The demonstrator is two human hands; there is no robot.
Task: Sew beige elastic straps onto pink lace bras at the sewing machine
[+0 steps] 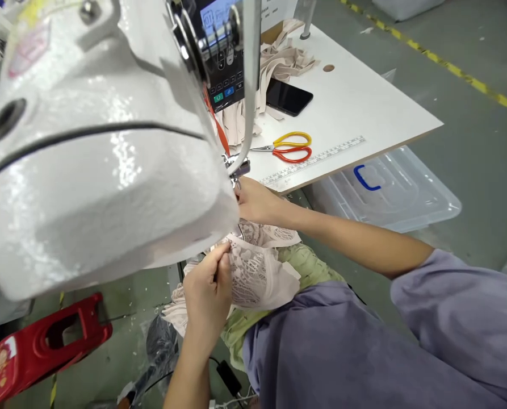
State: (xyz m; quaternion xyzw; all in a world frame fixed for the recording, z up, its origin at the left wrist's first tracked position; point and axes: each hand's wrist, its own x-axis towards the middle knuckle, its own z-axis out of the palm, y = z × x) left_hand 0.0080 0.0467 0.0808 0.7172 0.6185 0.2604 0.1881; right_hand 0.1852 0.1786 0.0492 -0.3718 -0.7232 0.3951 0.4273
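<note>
The white head of a sewing machine (108, 187) fills the left and upper left of the view. Just below its right end, my left hand (208, 289) pinches the edge of a pale pink lace fabric (253, 278) between thumb and fingers. My right hand (255, 201) reaches in beside the needle area, above the lace; its fingertips are hidden behind the machine head, so what they touch cannot be made out. The lace hangs over a green cloth (313, 264) on my lap.
Scissors (291, 147), a clear ruler (334, 152), a black phone (289, 96) and beige fabric strips (283, 62) lie on the white table (376, 108). A lidded plastic box (398, 187) is under its edge. A red plastic stool (49, 346) is at lower left.
</note>
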